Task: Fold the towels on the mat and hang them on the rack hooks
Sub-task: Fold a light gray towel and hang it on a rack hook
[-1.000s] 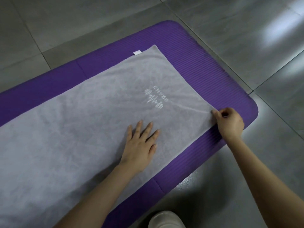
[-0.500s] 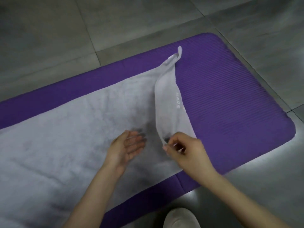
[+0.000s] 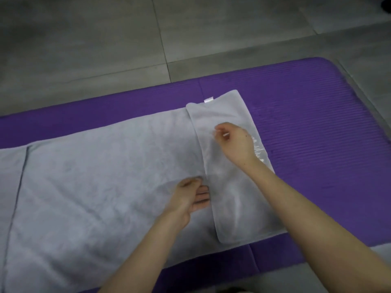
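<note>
A long grey towel (image 3: 105,187) lies flat on the purple mat (image 3: 317,123). Its right end is folded over into a narrow flap (image 3: 239,208) with a small white tag (image 3: 208,100) at the far edge. My right hand (image 3: 232,142) is over the flap's far half, fingers loosely curled, fingertips touching the cloth, nothing visibly pinched. My left hand (image 3: 190,197) rests on the towel beside the flap's left edge, fingers straight and pointing right. A fold line (image 3: 21,187) crosses the towel's left end.
Grey floor tiles (image 3: 105,39) surround the mat on the far side and at the near right. A dark object (image 3: 386,5) shows at the top right corner. No rack or hooks are in view.
My right hand carried the towel's right corner over to the left, laid the flap flat and let go. My left hand slid beside the flap's edge. The view shifted left.
</note>
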